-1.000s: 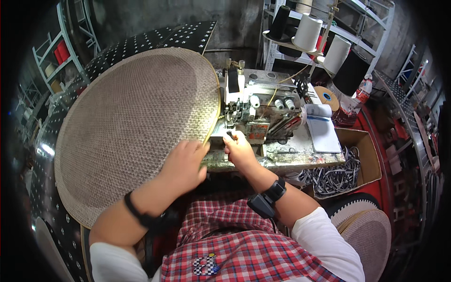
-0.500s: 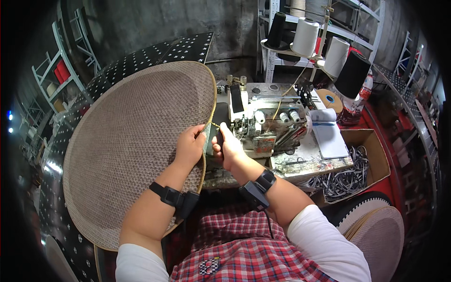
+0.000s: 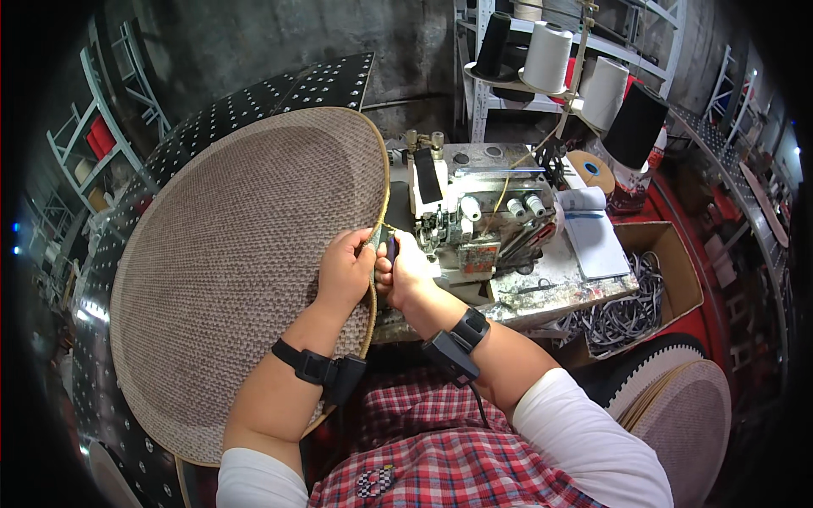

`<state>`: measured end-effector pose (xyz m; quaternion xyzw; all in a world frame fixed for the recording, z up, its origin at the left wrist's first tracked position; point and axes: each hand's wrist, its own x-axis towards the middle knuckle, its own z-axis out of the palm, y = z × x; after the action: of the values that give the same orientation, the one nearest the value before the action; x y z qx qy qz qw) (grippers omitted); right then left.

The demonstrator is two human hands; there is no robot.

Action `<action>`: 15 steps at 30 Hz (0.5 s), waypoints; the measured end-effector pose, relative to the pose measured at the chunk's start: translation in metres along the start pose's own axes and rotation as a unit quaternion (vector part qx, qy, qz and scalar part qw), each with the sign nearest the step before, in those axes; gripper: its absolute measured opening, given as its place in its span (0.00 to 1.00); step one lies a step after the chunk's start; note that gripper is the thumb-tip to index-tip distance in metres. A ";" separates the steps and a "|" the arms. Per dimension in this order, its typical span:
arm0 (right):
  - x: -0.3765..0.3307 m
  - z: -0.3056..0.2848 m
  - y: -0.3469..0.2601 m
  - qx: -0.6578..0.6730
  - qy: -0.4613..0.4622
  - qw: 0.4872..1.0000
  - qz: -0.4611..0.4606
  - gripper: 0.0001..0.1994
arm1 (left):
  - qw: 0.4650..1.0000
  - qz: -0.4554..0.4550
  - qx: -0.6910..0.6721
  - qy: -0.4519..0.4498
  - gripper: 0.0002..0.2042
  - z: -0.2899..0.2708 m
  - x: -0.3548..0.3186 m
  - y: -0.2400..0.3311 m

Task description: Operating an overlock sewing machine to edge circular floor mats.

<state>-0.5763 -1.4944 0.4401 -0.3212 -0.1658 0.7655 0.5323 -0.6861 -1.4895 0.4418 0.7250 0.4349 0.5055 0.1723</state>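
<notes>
A large round woven rug [image 3: 246,254], brown-grey with a yellowish bound edge, spreads across the left and stands partly up toward me. My left hand [image 3: 345,262] pinches its right edge. Close beside it, my right hand [image 3: 408,269] is closed round a small tool with a dark handle [image 3: 391,249]; its working end is hard to make out. A short yellow thread tail [image 3: 386,226] runs from the rug's edge toward my right fingers. Just right of my hands stands an overlock sewing machine [image 3: 487,207], its lamp lit.
White and black thread cones [image 3: 547,57] stand on a rack behind the machine. A notepad [image 3: 594,245] lies on the worktable's right. Beyond it, a cardboard box [image 3: 677,279] holds grey strips. Stacked round rugs [image 3: 690,415] are at lower right. A black dotted table [image 3: 330,85] supports the rug.
My right hand has moved slightly down and left, closer to my left hand and the rug's edge. The thread tail looks shorter. My left hand keeps its pinch.
</notes>
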 end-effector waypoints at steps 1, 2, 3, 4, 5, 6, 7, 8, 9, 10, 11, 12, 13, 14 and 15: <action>0.000 0.000 -0.002 -0.008 -0.015 1.000 -0.008 0.20 | 1.000 0.007 0.000 -0.003 0.10 0.000 0.001 0.001; -0.001 0.000 -0.002 -0.007 -0.015 1.000 -0.013 0.20 | 1.000 0.009 0.010 -0.005 0.10 0.000 0.001 0.002; -0.002 0.000 -0.003 -0.004 -0.012 1.000 -0.015 0.20 | 1.000 0.010 0.018 -0.007 0.10 0.000 0.001 0.003; -0.002 0.001 -0.004 -0.006 -0.016 1.000 -0.020 0.20 | 1.000 0.012 0.028 -0.008 0.10 0.000 0.001 0.005; -0.002 0.001 -0.004 -0.007 -0.014 1.000 -0.015 0.20 | 1.000 0.013 0.027 -0.008 0.10 0.000 0.002 0.006; -0.002 0.002 -0.005 -0.004 -0.004 1.000 -0.004 0.20 | 0.999 0.016 0.032 -0.003 0.10 0.001 0.002 0.007; -0.002 0.002 -0.005 -0.007 -0.012 1.000 -0.010 0.20 | 0.999 0.001 0.036 -0.008 0.10 0.001 0.001 0.008; -0.002 0.002 -0.006 -0.005 -0.008 1.000 -0.007 0.20 | 0.999 0.019 0.037 0.004 0.10 0.001 0.002 0.009; -0.002 0.002 -0.006 0.003 0.006 1.000 -0.003 0.21 | 0.999 0.011 0.030 -0.001 0.10 0.002 0.001 0.009; -0.002 0.002 -0.007 -0.003 -0.004 1.000 -0.004 0.21 | 1.000 0.004 0.015 0.000 0.09 0.002 0.001 0.009; -0.002 0.001 -0.007 -0.005 -0.005 1.000 -0.004 0.20 | 1.000 0.003 0.024 -0.005 0.09 0.003 0.002 0.009; -0.002 0.001 -0.008 0.002 -0.024 1.000 -0.001 0.20 | 0.999 0.009 0.030 -0.002 0.09 0.003 0.002 0.009; -0.002 0.001 -0.009 -0.007 -0.006 1.000 -0.003 0.20 | 0.999 0.013 0.030 0.000 0.09 0.003 0.003 0.008; -0.003 0.001 -0.010 -0.012 -0.031 0.999 -0.001 0.19 | 0.999 0.015 0.037 0.001 0.09 0.002 0.004 0.007; -0.003 0.002 -0.011 -0.020 -0.035 0.999 0.000 0.18 | 1.000 0.008 -0.004 0.008 0.10 0.000 0.006 0.007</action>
<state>-0.5692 -1.4924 0.4496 -0.3049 -0.1994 0.7729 0.5195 -0.6821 -1.4878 0.4499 0.7233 0.4286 0.5147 0.1680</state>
